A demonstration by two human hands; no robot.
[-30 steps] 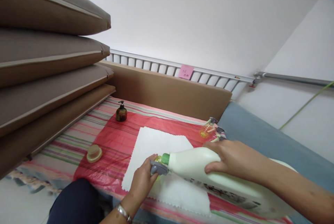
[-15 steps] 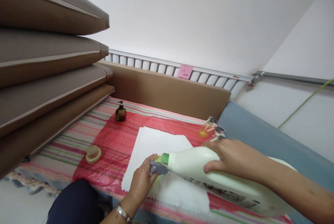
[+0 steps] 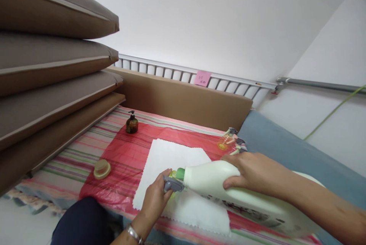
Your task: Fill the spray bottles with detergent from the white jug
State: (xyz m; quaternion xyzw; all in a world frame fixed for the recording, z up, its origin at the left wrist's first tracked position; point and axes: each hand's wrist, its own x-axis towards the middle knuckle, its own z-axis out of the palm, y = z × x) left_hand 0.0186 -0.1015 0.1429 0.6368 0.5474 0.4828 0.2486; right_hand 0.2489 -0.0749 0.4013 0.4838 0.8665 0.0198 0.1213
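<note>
- Pale-green bottle (image 3: 213, 176) above white cloth (image 3: 174, 153), right hand (image 3: 251, 170) clamped around it.
- Pump bottle (image 3: 132, 125) and pale lid (image 3: 101, 169) well apart; small grey-clipped container (image 3: 175, 184), gripped by left hand (image 3: 154, 196), blocks its neck.
- Long axis sideways, neck leftward.

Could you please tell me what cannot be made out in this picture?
- Head view: the print on the pale green bottle, blurred.
- Head view: much of the yellow container, hidden by the left hand and grey handle.
- Head view: the writing on the pink note, too small to read.
</note>
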